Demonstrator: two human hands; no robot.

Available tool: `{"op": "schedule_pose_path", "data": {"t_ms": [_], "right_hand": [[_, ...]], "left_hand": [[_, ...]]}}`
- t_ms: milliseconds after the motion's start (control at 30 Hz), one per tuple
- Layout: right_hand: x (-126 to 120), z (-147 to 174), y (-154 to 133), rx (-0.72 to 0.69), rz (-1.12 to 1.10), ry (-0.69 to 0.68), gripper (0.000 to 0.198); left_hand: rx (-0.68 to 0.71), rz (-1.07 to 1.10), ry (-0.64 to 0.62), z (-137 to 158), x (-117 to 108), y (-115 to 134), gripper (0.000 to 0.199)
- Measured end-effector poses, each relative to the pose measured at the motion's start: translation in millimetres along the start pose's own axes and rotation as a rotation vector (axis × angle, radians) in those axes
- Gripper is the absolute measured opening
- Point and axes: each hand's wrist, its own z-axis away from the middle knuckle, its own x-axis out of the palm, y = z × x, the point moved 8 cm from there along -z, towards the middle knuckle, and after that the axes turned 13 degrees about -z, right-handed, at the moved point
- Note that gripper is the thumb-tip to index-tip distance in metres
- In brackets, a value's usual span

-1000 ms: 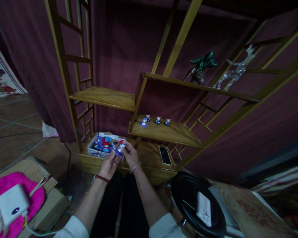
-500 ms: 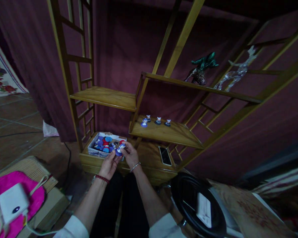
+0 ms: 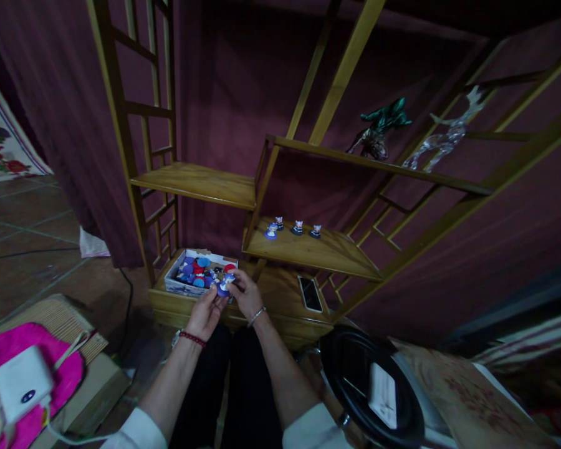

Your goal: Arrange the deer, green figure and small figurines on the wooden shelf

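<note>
A small purple-and-white figurine (image 3: 224,285) is held between both hands, in front of the box. My left hand (image 3: 207,315) grips its purple base from the left. Fingers of my right hand (image 3: 245,294) pinch it from the right side. Just behind is an open cardboard box (image 3: 186,290) full of purple, red and blue pieces. On the low shelf (image 3: 327,257) stand a purple figurine (image 3: 271,231) at the left and three dark-based figurines (image 3: 298,228) in white and black.
A phone (image 3: 310,294) lies on the cabinet top right of the box. Higher up stand a green-and-bronze sculpture (image 3: 378,128) and a clear deer figure (image 3: 444,140). A round black stool (image 3: 371,386) is at lower right; a white power bank (image 3: 24,381) sits on pink cloth at left.
Both hands stay in nearly the same place. The figurine between them has been turned slightly; the figurines on the shelf have not moved.
</note>
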Motion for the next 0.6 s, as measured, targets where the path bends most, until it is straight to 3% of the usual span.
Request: {"op": "schedule_pose_path", "data": {"t_ms": [600], "right_hand": [[5.5, 2.1, -11.9, -0.028, 0.270, -0.096, 0.028]], "left_hand": [[0.003, 0.013, -0.039, -0.3, -0.9, -5.3, 0.012]]}}
